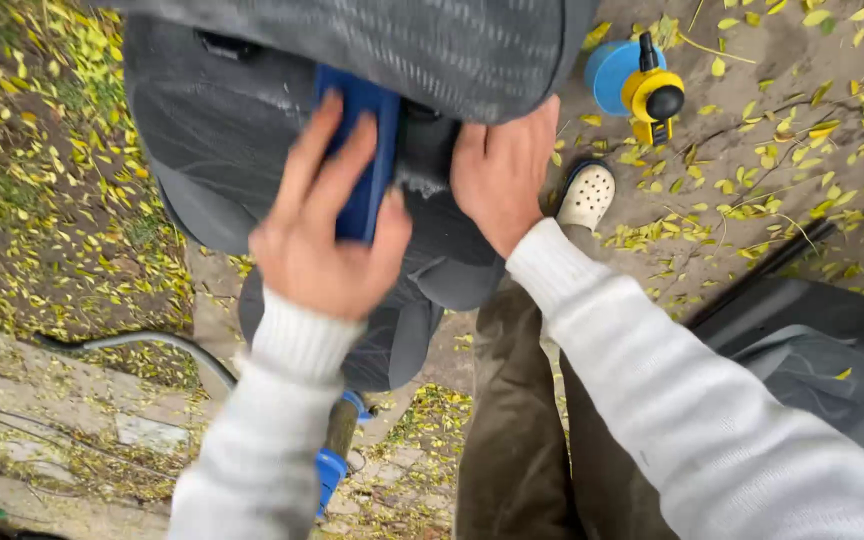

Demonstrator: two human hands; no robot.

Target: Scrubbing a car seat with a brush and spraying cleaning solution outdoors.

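Observation:
My left hand (322, 225) is wrapped around a flat blue tool (367, 150), with my fingers over its top, pressing it against the dark grey car seat (212, 130). My right hand (502, 170) lies against the seat just to the right, fingers tucked into the crease under the grey fabric backrest (402, 45); it steadies the seat and grips nothing loose. Both arms wear white knitted sleeves. The seat stands outdoors on the ground, tilted below me.
A blue and yellow machine (637, 85) stands on the bare soil at the upper right. My white clog (587, 195) and brown trousers (512, 400) are below. A grey hose (152, 345) curves at the left, another blue tool (332, 465) lies beneath, dark car seat (812, 340) at right, yellow leaves everywhere.

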